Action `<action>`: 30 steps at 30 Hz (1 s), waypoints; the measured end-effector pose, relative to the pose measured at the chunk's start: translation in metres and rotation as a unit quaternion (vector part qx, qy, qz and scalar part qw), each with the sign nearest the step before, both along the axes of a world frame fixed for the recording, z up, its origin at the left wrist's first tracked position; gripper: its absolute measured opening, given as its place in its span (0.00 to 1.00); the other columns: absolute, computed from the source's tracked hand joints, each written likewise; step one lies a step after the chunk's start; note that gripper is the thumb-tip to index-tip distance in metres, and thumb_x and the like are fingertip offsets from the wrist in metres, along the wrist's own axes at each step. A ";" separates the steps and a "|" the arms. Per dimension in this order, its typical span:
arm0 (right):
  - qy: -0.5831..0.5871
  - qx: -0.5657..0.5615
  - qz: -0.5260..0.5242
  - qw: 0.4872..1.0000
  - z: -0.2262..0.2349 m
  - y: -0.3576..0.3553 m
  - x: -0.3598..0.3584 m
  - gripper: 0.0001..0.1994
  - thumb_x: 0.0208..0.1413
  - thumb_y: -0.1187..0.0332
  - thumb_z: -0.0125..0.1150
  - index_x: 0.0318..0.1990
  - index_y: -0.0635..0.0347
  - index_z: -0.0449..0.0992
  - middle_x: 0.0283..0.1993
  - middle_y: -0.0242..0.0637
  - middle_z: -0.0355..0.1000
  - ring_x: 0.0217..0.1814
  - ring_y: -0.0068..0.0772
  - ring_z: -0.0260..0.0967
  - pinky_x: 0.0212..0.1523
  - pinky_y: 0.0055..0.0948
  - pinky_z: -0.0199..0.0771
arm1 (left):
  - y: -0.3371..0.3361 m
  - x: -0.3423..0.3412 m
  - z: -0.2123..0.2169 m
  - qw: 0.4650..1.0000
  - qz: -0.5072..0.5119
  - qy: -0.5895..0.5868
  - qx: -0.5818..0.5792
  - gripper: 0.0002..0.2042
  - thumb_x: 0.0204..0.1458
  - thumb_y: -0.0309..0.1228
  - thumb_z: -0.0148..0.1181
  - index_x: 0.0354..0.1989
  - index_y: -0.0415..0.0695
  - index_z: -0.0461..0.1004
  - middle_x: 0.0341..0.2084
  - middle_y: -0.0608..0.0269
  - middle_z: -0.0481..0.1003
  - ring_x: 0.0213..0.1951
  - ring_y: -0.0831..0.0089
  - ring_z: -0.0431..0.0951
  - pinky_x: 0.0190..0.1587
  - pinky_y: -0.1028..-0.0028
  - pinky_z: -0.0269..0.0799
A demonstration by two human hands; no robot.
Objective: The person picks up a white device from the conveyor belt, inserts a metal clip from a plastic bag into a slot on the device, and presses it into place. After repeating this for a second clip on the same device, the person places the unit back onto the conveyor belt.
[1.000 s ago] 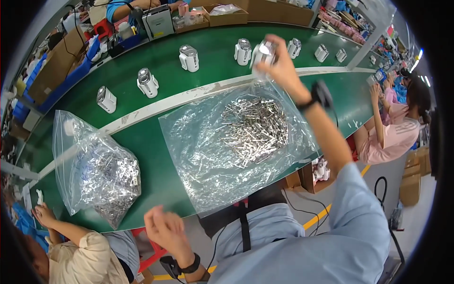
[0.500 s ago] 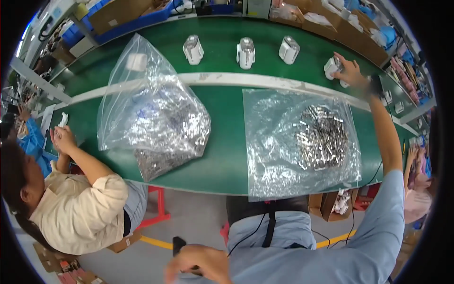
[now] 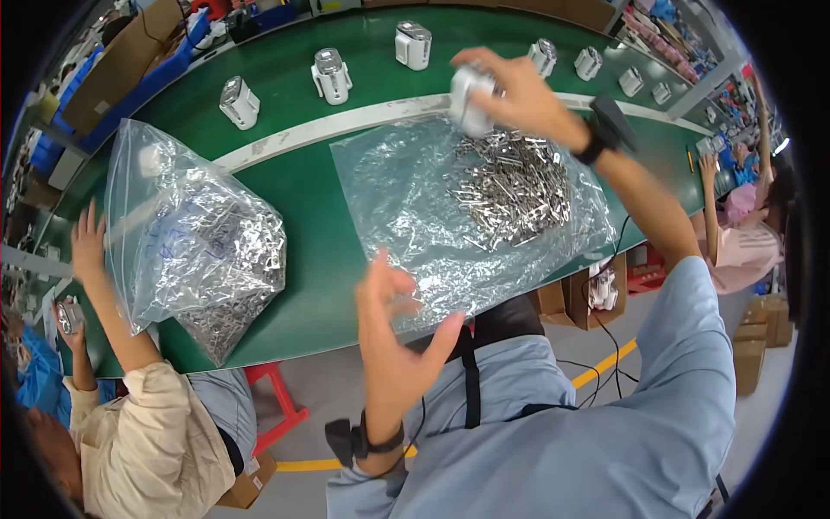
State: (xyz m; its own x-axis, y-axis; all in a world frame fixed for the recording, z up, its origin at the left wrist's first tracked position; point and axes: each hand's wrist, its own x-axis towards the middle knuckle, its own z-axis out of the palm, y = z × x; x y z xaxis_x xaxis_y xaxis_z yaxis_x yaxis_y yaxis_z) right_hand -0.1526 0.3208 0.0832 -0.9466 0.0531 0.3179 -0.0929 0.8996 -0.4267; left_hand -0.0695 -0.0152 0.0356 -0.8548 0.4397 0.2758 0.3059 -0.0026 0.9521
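Gripped in my right hand (image 3: 534, 97) is a white housing with rounded sides (image 3: 469, 102), lifted above the far edge of a clear plastic bag (image 3: 389, 195) laid flat on the green bench. Heaped on that bag, just below the housing, are many small shiny metal pieces (image 3: 519, 190). Nothing is in my left hand (image 3: 396, 346), which hovers over the bag's near left corner with thumb and fingers spread. Further left stands a bulging clear bag (image 3: 212, 251) filled with similar metal pieces.
Several white housings with silvery tops, such as one (image 3: 331, 76), stand along the green strip beyond a pale rail (image 3: 346, 119). A co-worker (image 3: 164, 424) at the left reaches out one arm and holds a housing (image 3: 67, 317). Cartons (image 3: 588, 290) sit below the bench.
My right hand has brought a housing from the far right strip toward the flat bag. My left hand has risen from low down to the bag's corner. The view has turned right.
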 end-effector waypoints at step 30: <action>-0.045 0.053 0.207 0.976 -0.044 -0.026 0.102 0.09 0.53 0.71 0.63 0.39 0.61 0.71 0.42 0.39 0.72 0.37 0.40 0.74 0.35 0.34 0.75 | 0.013 0.003 -0.036 0.813 -0.219 -0.454 0.292 0.30 0.49 0.40 0.60 0.58 0.35 0.63 0.48 0.38 0.73 0.42 0.53 0.80 0.46 0.61 0.77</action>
